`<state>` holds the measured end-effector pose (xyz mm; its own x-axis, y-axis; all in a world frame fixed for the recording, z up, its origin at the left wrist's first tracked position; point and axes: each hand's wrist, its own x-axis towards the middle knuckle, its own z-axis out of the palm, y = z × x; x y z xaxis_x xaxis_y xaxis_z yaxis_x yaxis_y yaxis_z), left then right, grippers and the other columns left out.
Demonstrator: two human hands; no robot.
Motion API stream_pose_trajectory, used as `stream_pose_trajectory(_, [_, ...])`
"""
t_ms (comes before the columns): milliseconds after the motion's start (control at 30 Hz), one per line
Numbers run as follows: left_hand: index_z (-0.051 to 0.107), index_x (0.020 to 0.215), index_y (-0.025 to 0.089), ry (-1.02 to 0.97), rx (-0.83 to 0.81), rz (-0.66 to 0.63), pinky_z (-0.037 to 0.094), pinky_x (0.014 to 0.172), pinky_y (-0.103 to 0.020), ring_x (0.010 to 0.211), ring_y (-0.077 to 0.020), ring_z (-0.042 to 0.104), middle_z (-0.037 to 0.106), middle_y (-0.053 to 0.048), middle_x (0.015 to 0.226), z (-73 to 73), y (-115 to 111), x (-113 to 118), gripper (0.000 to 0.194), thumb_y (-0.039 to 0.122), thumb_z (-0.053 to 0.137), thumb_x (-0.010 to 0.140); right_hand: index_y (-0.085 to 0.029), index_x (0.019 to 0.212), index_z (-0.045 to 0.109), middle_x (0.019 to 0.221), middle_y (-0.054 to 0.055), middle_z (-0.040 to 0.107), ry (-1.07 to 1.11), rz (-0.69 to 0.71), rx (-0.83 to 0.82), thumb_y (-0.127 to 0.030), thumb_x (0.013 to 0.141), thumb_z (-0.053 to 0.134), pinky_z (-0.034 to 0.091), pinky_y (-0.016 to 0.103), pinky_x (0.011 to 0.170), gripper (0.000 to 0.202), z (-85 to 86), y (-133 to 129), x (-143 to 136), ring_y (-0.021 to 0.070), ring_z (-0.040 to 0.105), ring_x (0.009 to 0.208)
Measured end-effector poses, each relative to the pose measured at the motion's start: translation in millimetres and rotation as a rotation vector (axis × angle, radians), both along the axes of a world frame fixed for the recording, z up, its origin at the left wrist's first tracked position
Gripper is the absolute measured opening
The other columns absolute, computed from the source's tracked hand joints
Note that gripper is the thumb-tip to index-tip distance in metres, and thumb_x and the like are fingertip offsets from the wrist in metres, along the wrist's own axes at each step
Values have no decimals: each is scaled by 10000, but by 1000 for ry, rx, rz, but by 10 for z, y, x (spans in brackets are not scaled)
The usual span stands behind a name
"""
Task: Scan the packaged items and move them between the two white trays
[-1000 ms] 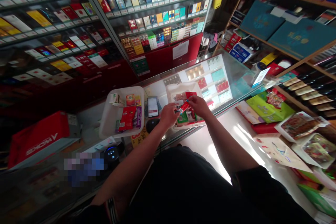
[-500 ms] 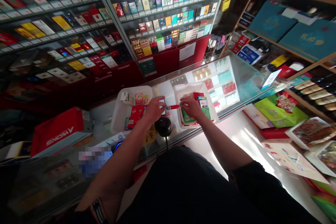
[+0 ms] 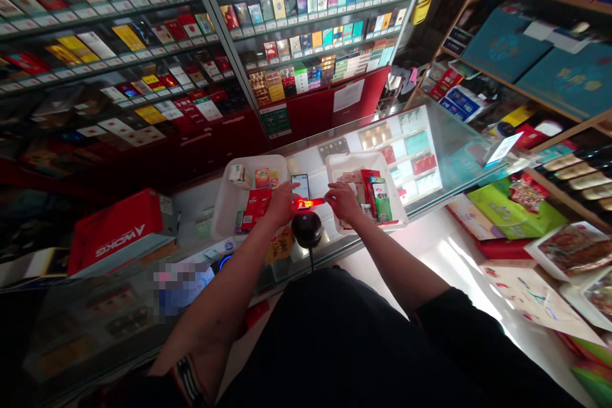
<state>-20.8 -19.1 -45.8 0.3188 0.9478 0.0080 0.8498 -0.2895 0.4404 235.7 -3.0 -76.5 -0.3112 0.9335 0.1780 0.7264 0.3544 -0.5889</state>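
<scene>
Stretched between my two hands is a narrow red snack packet [image 3: 312, 203], lit bright red-orange at its left part. My left hand [image 3: 285, 203] pinches its left end, and my right hand [image 3: 342, 200] pinches the right end. Just below the packet stands a black barcode scanner [image 3: 306, 229] with a cable running toward me. A phone [image 3: 301, 185] lies on the counter behind the packet. To the left, a white bin [image 3: 222, 210] holds red packs and small boxes. The right white bin [image 3: 400, 211] holds red, green and white snack packs, partly behind my right hand.
The glass counter [image 3: 449, 159] runs across in front of me. A red box [image 3: 119, 229] and a blurred-out screen [image 3: 186, 284] are at the left. Shelves of cigarette packs [image 3: 306, 3] stand behind. Gift boxes [image 3: 502, 204] are stacked at the right.
Both hands have brought the packet lower, close above the scanner, and red light now falls on it. My right hand has shifted off the packs in the right bin. The camera view has shifted slightly.
</scene>
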Motion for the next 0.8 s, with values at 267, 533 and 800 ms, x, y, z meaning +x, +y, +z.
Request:
stream_pose_trajectory(267, [867, 980, 225, -6, 11, 19, 354, 1291, -556, 1477, -332, 507, 650, -93, 1515, -61, 3, 3, 253, 192, 631, 893, -248, 954, 861, 1347, 94, 745, -46, -29, 0, -192, 925, 686, 390, 515, 1226, 186, -9, -16, -28, 287, 601, 1339])
stream_pose_trajectory(533, [834, 932, 198, -59, 48, 55, 332, 1304, -565, 1485, -321, 507, 643, -121, 1507, 11, -38, -136, 214, 156, 633, 870, -229, 948, 856, 1319, 102, 755, -21, -18, 19, -168, 915, 692, 407, 511, 1204, 178, 162, 23, -186, 307, 589, 1343])
stream_pose_trajectory(800, [829, 953, 203, -48, 113, 135, 382, 1270, -587, 1484, -335, 503, 638, -120, 1506, 211, -275, -409, 175, 209, 665, 893, -210, 934, 845, 1232, 107, 765, -65, 87, 81, -140, 921, 658, 417, 431, 1157, 200, 430, 148, -615, 270, 617, 1209])
